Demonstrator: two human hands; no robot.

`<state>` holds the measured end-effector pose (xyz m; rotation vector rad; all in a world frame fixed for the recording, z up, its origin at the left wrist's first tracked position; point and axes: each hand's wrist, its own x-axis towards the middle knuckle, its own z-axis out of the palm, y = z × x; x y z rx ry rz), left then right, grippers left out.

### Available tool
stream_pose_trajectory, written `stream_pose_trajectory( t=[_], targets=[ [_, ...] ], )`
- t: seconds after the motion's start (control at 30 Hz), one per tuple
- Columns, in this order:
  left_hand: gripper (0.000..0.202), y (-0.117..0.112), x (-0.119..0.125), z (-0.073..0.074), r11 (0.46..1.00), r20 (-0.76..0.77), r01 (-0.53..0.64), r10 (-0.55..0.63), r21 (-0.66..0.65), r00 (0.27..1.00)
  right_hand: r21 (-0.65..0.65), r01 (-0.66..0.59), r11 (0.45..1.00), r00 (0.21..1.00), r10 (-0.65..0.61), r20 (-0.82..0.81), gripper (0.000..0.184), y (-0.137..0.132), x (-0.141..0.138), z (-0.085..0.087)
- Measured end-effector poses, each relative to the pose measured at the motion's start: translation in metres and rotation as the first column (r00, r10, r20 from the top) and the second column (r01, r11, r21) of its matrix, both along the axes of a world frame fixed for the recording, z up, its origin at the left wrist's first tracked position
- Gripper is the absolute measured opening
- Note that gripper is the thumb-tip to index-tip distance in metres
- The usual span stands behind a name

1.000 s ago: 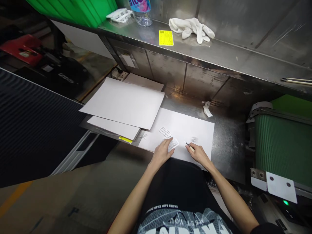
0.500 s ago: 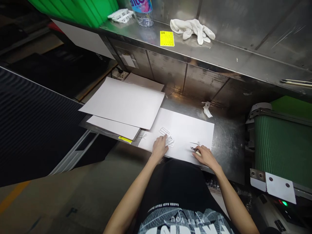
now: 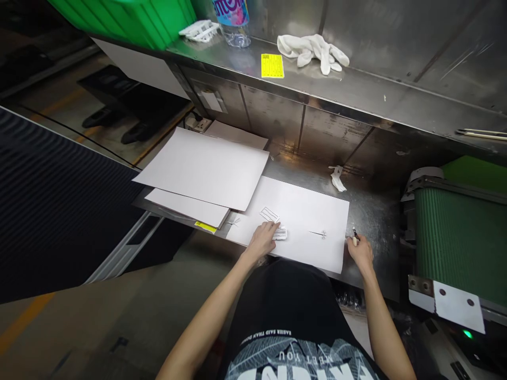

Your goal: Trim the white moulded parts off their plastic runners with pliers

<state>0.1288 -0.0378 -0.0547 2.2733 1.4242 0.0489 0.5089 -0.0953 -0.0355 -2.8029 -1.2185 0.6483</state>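
Observation:
On a white sheet [image 3: 301, 211] lie small flat white frames with dark slatted lines. My left hand [image 3: 262, 238] has its finger and thumb on the edge of one slatted frame [image 3: 281, 233]; its fingertips partly cover it. Just beyond is a second slatted frame [image 3: 269, 214], lying apart from my fingers. Past the sheet's right edge, my right hand [image 3: 361, 251] is closed around small nippers [image 3: 355, 235] with pale handles, jaws pointing away from me. Between my hands, a thin dark pointed piece with a small pale cluster at one end [image 3: 322, 234] rests on the sheet.
More large white sheets [image 3: 202, 166] are stacked at left. A crumpled white scrap [image 3: 338, 178] lies behind the sheet. The raised metal shelf holds white gloves [image 3: 315, 51], a yellow label [image 3: 272, 65], a bottle [image 3: 233, 24] and a green crate [image 3: 130, 21]. A green conveyor belt [image 3: 459, 237] stands right.
My right hand has moved right with the nippers, off the white sheet and over the metal table. Under my left hand the slatted frame has turned slightly and lies more level.

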Motion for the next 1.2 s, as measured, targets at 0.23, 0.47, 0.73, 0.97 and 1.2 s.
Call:
stream_pose_trajectory(
  t=[0.23,0.47,0.73,0.97,1.2],
  targets=[
    [0.075,-0.007,0.007,-0.011,0.995,-0.004,0.089,-0.089,0.046,0.996,0.006,0.128,0.992,0.992,-0.128,0.018,0.06,-0.012,0.021,-0.01],
    [0.072,-0.006,0.009,-0.01,0.988,-0.058,0.146,-0.142,0.06,0.988,-0.001,0.129,0.992,0.992,-0.129,0.001,0.062,-0.015,0.02,-0.022],
    [0.058,-0.003,0.024,-0.004,0.983,-0.187,0.174,-0.161,0.054,0.969,-0.012,0.12,0.993,0.992,-0.12,-0.028,0.063,-0.009,0.018,-0.031],
    [0.051,-0.007,0.031,-0.004,0.989,-0.23,0.128,-0.108,0.071,0.967,0.013,0.091,0.996,0.996,-0.091,0.004,0.064,-0.007,0.022,-0.031],
    [0.058,-0.014,0.027,0.0,0.995,-0.182,0.04,-0.023,0.092,0.983,0.304,-0.305,0.903,0.946,0.325,-0.016,0.075,0.016,0.013,-0.021]
  ],
)
